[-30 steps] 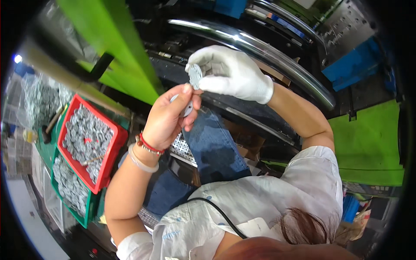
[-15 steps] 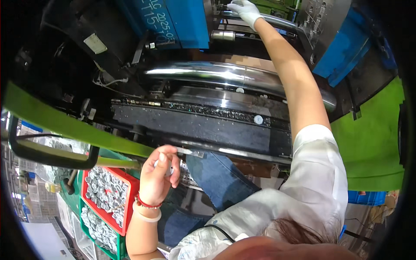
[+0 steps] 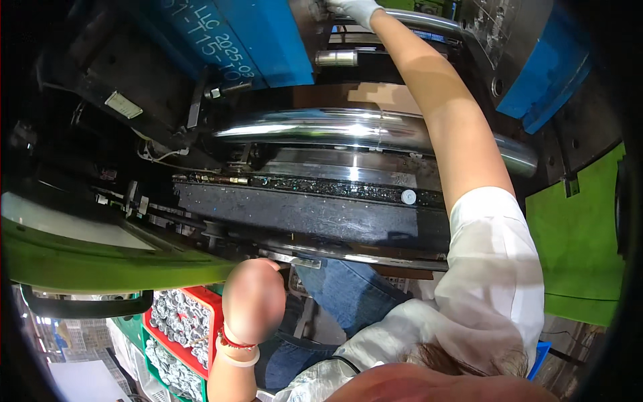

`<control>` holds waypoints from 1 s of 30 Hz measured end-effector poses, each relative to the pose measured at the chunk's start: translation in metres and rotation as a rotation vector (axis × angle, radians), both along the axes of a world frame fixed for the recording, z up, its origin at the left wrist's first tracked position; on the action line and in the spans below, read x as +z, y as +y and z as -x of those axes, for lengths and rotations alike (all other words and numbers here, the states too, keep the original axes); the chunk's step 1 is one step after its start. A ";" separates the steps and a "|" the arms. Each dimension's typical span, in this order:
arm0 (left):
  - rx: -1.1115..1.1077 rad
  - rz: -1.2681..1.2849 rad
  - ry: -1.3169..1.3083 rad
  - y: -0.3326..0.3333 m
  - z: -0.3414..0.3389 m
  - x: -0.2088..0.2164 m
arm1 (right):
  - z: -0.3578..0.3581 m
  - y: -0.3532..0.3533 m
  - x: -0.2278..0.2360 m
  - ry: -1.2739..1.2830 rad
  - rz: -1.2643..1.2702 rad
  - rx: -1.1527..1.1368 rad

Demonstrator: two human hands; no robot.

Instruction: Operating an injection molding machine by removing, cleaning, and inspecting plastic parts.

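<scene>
My right hand (image 3: 356,9), in a white glove, reaches far into the machine at the top of the view. Its fingertips meet the inner face of the left mould block (image 3: 278,40), which has blue sides; the picture's edge and the block hide what they do. My bare left hand (image 3: 254,298) is low at the near edge of the machine, beside the end of the green door (image 3: 120,268). It is smeared, so its fingers and anything in them cannot be made out. A red beaded bracelet and a pale band circle that wrist.
A shiny steel bar (image 3: 321,127) crosses under my right arm. A small pale disc (image 3: 408,196) lies on the dark ledge. At the lower left, a red crate (image 3: 216,321) and a green crate hold many small grey-white parts. The right mould block (image 3: 542,74) stands opposite.
My right hand has shifted left, against the left mould block. My left hand has turned and sits slightly lower. The whole view has tilted, and the green door with its black handle appears lower.
</scene>
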State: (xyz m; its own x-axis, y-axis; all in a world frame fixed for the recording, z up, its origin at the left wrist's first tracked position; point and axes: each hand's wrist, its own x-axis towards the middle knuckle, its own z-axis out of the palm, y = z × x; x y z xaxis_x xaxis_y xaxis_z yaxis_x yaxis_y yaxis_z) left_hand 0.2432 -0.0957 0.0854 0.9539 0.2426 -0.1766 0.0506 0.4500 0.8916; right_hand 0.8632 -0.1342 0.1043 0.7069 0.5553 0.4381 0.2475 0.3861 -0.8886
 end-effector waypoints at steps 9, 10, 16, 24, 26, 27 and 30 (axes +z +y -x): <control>0.025 -0.045 0.016 0.000 -0.002 -0.002 | 0.009 0.005 -0.004 -0.316 0.133 -0.378; 0.014 -0.048 0.005 -0.001 -0.002 -0.002 | 0.007 0.006 -0.005 -0.283 0.132 -0.371; 0.007 -0.040 0.015 -0.001 0.000 -0.002 | 0.003 0.017 -0.010 -0.135 0.030 -0.329; 0.010 -0.036 0.010 -0.002 0.002 -0.001 | 0.017 0.014 -0.001 -0.335 0.275 -0.655; -0.004 -0.032 0.000 -0.002 0.002 -0.001 | 0.020 0.011 0.004 -0.409 0.325 -0.702; -0.013 -0.030 0.000 -0.003 0.002 -0.001 | 0.021 0.009 0.005 -0.440 0.351 -0.728; -0.035 -0.063 0.006 -0.006 -0.002 -0.003 | 0.028 0.003 0.008 -0.440 0.508 -0.692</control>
State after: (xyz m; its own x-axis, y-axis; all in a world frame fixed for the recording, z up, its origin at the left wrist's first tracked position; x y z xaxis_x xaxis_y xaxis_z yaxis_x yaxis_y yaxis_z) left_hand 0.2454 -0.1018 0.0820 0.9611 0.2195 -0.1676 0.0708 0.3908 0.9178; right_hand 0.8353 -0.1312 0.1119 0.7791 0.2739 0.5639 0.6264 -0.3756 -0.6831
